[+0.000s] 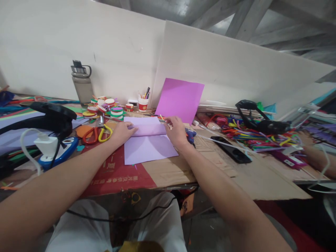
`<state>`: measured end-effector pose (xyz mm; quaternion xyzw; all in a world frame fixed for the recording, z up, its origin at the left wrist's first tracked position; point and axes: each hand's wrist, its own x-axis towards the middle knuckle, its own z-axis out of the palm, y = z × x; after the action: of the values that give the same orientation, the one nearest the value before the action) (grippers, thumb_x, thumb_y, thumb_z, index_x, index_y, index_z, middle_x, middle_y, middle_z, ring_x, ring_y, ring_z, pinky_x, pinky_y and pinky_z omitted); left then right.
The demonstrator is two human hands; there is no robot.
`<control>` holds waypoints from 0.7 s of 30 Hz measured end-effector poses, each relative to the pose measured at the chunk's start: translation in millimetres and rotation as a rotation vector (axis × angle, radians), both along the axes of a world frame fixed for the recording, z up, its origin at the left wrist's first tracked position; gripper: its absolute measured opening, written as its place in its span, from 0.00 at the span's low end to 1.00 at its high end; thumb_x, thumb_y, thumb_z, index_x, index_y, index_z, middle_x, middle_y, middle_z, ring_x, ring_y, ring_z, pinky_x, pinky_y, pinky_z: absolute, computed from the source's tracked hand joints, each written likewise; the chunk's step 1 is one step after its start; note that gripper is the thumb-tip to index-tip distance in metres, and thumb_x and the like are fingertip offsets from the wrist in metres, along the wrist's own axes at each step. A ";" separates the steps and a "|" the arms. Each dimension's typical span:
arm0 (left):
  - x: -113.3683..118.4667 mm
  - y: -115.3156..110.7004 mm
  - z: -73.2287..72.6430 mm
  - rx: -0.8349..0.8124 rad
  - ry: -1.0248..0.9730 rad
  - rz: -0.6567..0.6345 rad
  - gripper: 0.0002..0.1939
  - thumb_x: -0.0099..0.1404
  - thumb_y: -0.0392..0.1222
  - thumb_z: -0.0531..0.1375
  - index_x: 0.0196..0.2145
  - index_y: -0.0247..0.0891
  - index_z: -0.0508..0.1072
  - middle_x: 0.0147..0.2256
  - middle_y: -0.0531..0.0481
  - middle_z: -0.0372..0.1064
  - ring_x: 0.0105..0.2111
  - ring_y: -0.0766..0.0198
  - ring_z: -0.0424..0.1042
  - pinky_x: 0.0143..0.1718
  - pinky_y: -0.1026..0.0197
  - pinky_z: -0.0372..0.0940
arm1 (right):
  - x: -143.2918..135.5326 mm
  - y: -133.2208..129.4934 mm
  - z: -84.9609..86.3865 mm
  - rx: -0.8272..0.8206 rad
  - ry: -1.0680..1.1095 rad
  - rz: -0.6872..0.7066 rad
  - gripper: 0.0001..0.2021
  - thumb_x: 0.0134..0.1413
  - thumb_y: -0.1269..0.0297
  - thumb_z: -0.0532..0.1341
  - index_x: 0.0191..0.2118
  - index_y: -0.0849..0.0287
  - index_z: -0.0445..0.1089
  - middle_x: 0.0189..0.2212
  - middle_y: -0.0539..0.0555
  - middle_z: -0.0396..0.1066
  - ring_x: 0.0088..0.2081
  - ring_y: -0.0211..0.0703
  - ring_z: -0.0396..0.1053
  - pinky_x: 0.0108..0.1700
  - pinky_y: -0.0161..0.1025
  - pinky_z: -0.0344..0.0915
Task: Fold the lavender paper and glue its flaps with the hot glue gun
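We find the lilac sheet (151,150) on cardboard (181,170), left hand (121,133) and right hand (177,133) at opposite edges, fingers' grip indeterminable, and judge folding under way, calling for even pressure along the crease

Bare cardboard (207,152) between the right hand (176,133) and black phone (236,154) gives room to pass; a leaning purple sheet (181,99) blocks the back, a yellow-handled tool (99,122) the left, near the lilac paper (149,150)
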<state>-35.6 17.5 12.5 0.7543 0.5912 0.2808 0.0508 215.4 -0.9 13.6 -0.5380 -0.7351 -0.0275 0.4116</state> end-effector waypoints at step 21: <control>-2.6 -1.4 -1.2 -0.079 -0.059 0.008 0.20 0.54 0.56 0.59 0.34 0.36 0.74 0.32 0.46 0.74 0.34 0.54 0.71 0.33 0.60 0.63 | 12.5 -0.5 4.2 -0.134 -0.071 -0.053 0.16 0.58 0.63 0.50 0.44 0.57 0.72 0.43 0.57 0.73 0.45 0.47 0.68 0.49 0.45 0.62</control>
<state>-38.1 16.1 11.3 0.7407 0.6032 0.2795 0.0971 227.9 -1.4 17.7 -0.5824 -0.7349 -0.0080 0.3474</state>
